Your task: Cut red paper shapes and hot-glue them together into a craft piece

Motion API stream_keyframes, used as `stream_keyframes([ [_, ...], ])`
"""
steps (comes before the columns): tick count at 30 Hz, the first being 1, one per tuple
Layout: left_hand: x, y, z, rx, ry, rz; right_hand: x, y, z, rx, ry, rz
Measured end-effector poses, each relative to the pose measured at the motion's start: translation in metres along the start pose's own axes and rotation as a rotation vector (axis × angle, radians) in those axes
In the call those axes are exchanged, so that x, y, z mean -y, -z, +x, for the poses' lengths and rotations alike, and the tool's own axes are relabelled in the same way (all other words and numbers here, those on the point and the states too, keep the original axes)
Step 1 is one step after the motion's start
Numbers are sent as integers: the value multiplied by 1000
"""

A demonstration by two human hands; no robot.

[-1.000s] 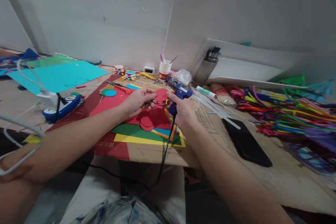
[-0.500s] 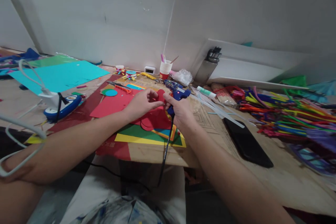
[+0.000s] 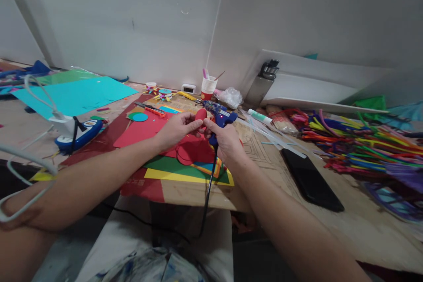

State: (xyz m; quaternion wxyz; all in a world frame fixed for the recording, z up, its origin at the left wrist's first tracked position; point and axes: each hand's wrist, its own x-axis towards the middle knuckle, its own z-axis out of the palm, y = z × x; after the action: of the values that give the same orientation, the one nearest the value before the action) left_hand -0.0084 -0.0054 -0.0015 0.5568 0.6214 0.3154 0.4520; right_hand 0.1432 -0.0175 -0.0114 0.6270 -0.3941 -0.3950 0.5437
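Note:
Between my two hands is a small rounded red paper piece [image 3: 200,115], partly covered by fingers. My left hand [image 3: 180,130] pinches it from the left with thumb and fingertips. In my right hand [image 3: 226,141] is a blue hot glue gun [image 3: 224,117], its small red light lit and its nozzle pointing away to the upper left. The thumb and a fingertip of that hand also touch the red piece. A black cord [image 3: 207,198] hangs from the glue gun's handle. Below the hands lie red paper [image 3: 203,150], green paper [image 3: 172,165] and yellow paper [image 3: 188,178].
A blue power strip [image 3: 84,135] with white cables stands at left. Scissors [image 3: 153,109], paper cups [image 3: 208,88] and a glue stick [image 3: 260,116] lie farther back. At right are a black phone [image 3: 310,178] and piled colourful pipe cleaners [image 3: 366,141].
My hands have drawn slightly closer together around the red piece, which has turned in the fingers. The glue gun has shifted slightly left.

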Motion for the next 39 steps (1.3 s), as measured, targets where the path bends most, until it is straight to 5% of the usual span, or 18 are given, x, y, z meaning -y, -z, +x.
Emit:
stream_keyframes([
  [9, 9, 7, 7, 43, -4, -172, 4, 0, -1, 15, -5, 76],
  [17, 7, 3, 3, -88, 51, -59, 4, -1, -2, 57, -19, 48],
  [39, 5, 2, 3, -82, 43, 0, 3, 0, -2, 61, 17, -59],
])
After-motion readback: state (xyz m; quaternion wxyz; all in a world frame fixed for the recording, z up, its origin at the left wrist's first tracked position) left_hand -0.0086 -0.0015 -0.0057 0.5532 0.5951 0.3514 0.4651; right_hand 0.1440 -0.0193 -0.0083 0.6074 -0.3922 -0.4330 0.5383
